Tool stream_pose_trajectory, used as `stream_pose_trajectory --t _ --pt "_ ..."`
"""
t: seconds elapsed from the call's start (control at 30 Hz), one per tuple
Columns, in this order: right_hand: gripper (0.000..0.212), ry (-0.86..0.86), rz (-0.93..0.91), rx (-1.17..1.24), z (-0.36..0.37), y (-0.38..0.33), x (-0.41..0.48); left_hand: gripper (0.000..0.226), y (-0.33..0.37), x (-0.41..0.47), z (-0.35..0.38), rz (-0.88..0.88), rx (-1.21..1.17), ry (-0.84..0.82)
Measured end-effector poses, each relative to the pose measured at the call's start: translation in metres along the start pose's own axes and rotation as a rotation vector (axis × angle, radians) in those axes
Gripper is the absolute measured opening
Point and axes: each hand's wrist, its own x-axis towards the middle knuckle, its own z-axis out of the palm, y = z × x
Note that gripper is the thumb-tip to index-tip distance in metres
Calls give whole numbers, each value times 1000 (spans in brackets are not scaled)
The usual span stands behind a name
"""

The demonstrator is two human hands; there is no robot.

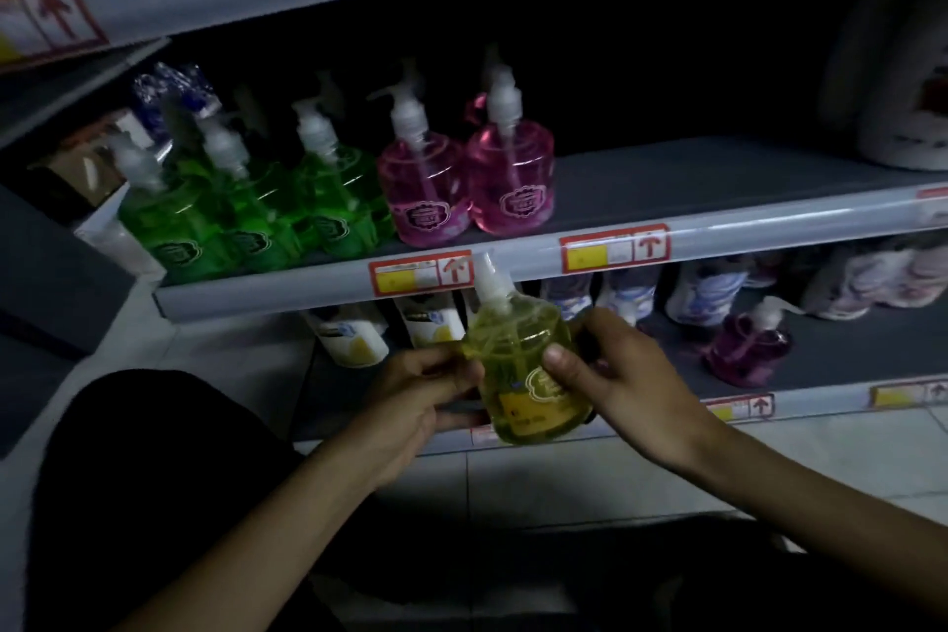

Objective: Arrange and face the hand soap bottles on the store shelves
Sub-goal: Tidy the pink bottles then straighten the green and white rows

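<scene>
1. Yellow bottle [531,375] held in mid-air between both hands, in front of the shelf edges, pump [491,278] tilted up and left, label turned toward the camera
2. Left hand [410,405] curled closed, fingertips [451,364] pinching the bottle's left shoulder
3. Right hand [610,380] wrapped round the bottle's right side, thumb [561,359] pressed on the front just above the label, other fingers hidden behind
4. Above the fingers: middle shelf [718,185] with a row of green bottles [246,216] up and left, two pink bottles [467,185] straight above, bare shelf up and right of the right hand
5. Right of the right-hand fingers, on the lower shelf: one purple bottle [746,349] standing alone; white bottles [354,336] behind the left fingertips
6. Likely handling: full of liquid, so fairly heavy for its size; clear plastic wall stiff but slightly squeezable; smooth and probably slippery
7. Best hold judged to be round the wide body or shoulder, not the thin pump neck, which could twist or snap
8. Dim, slightly blurred view; label wording unreadable
</scene>
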Motion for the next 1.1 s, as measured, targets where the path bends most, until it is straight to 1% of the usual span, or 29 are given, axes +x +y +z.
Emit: stream_pose_trajectory --t 0.1,0.17,0.23,0.27,0.33,0.37,0.43,0.53,0.57,0.6,0.67,0.73,0.8,0.93,1.1 --pt "52 142 -103 -13 -21 -16 4 21 27 -5 20 132 24 5" --pt "47 267 -205 -18 -32 -26 8 18 52 -8 33 242 92 -12" --pt "47 424 -320 -16 -45 -40 17 31 84 -11 46 368 172 -44" --pt "50 501 -372 -8 -54 -50 23 39 101 -12 54 448 192 -61" --pt "53 661 -482 -9 -76 -72 38 48 139 -18 75 640 237 -81" --pt "56 740 -538 -25 -89 -82 45 48 159 -20 88 735 259 -82" --pt "63 892 -633 -64 -116 -102 61 36 195 -19 112 869 295 -76" --pt "67 1070 -729 -96 -158 -124 84 26 244 -10 143 1062 526 -69" --pt "64 1102 -747 -77 -171 -129 92 26 259 -5 153 1120 587 -62" --pt "61 1128 -759 -59 -183 -133 99 32 273 2 162 1165 641 -59" --pt "55 1189 -755 -78 -205 -138 113 49 298 19 182 1242 725 -78" --pt "48 1232 -751 -115 -222 -138 125 64 317 38 202 1346 865 -65" --pt "46 1234 -734 -93 -234 -134 136 67 329 56 217 1421 1022 -32" --pt "51 1157 -695 80 -236 -119 158 63 340 81 234 1401 1160 -87" --pt "54 1157 -575 67 -232 -112 171 66 338 90 237 1328 1348 -18"
